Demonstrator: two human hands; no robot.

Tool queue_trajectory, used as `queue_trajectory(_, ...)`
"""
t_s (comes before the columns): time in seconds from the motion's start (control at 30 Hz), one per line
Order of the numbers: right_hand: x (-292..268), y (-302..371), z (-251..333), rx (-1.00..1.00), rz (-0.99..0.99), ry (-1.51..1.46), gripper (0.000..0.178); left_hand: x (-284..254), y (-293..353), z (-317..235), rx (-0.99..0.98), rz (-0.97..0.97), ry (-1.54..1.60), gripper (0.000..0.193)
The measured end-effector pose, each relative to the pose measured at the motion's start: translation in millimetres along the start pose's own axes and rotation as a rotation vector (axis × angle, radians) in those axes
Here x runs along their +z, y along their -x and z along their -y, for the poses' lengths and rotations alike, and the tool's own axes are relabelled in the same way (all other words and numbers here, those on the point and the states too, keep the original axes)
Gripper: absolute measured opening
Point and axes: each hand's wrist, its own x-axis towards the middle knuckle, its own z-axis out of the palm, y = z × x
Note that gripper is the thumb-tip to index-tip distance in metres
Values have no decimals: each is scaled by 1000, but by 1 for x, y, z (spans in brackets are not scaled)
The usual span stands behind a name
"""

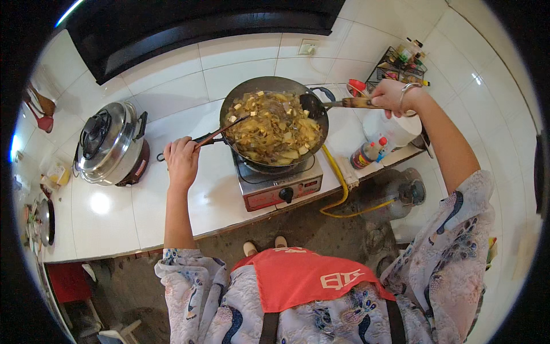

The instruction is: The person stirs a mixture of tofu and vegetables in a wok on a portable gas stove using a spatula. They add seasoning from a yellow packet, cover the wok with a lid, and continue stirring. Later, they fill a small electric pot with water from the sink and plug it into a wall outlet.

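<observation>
A dark wok (275, 82) holds a stew of cabbage-like pieces, glassy noodles and pale cubes (269, 129). It sits on a single-burner gas stove (281, 186). My left hand (182, 161) is closed around the wok's long handle (211, 139), whose looped end sticks out to the left. The same hand holds chopsticks (232, 124), seen edge-on as one dark stick, their tips over the food. My right hand (395, 97) grips the wooden handle of a spatula (355, 103). The spatula's dark metal head rests inside the wok's right side, partly against the food.
An electric pot with a glass lid (112, 143) stands left on the white counter (189, 209). Right of the stove are sauce bottles (364, 155), a white container (395, 129) and a wire rack (395, 66). A yellow hose (344, 195) runs to a gas cylinder (401, 192) below.
</observation>
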Motion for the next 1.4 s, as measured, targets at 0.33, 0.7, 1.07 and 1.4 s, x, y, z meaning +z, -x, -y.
queue_trajectory(0.33, 119, -111, -51, -123, 331, -660, 33, 7, -8, -6, 1, 10, -34, 7)
queue_trajectory(0.7, 135, -44, -55, -277, 129, -693, 31, 5, -9, -9, -33, 25, -39, 7)
queue_trajectory(1.07, 72, 36, 23, -603, -432, 608, 18, 8, -7, -6, -21, 21, -43, 9)
queue_trajectory(1.4, -8, 63, 63, -360, -574, 904, 15, 7, -3, -6, -25, -35, -2, 7)
